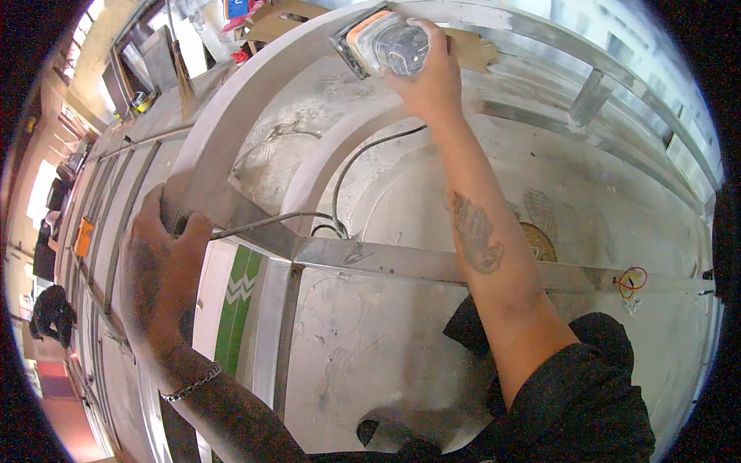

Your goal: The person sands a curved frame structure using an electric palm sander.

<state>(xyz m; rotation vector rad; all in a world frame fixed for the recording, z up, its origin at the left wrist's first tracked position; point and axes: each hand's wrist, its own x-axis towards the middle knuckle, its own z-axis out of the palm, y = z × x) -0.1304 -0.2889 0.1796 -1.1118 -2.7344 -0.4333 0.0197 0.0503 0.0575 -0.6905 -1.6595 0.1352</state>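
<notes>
My right hand (pixel 434 85) is closed round a grey-and-orange power sander (pixel 397 48) at the far middle. The sander's flat pad sits tilted against the curved band of a metal frame (pixel 258 92). At the near left, my left hand (pixel 158 262) wraps round the lower left part of that band, its thumb toward the inner side. A dark cord (pixel 336 177) loops across the frame's inner arch and runs along the crossbar toward my left hand. Part of the band under my left fingers is hidden.
A green strip with white zigzags (pixel 242 287) stands beside the frame's upright. Red and yellow wires (pixel 633 282) stick out of the crossbar at right. Metal bars (pixel 127 201) lie on the floor at left, near a broom (pixel 184 81). Cardboard (pixel 282 19) lies at the far side.
</notes>
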